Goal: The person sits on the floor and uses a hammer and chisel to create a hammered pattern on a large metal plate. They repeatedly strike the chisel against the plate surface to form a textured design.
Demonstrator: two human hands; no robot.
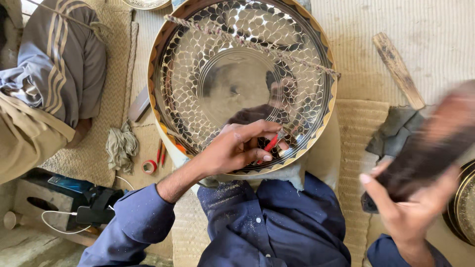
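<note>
Right hand (413,207) grips blurred wooden mallet (435,141).

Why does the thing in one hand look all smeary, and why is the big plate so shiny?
Head view: the dark tool in the right hand is blurred by motion; the plate mirrors daylight and dark shapes; the left hand with its red tool is sharp.

The right hand (413,210) grips a dark block (430,148) smeared by motion blur, so what kind of tool it is cannot be told. The fingers of the left hand (237,148) cover most of a red-handled tool (271,143); its tip is hidden. A second metal plate (462,205) is cut off by the right edge, another (146,4) by the top edge. A seated person (44,79) at left shows only clothing.
</note>
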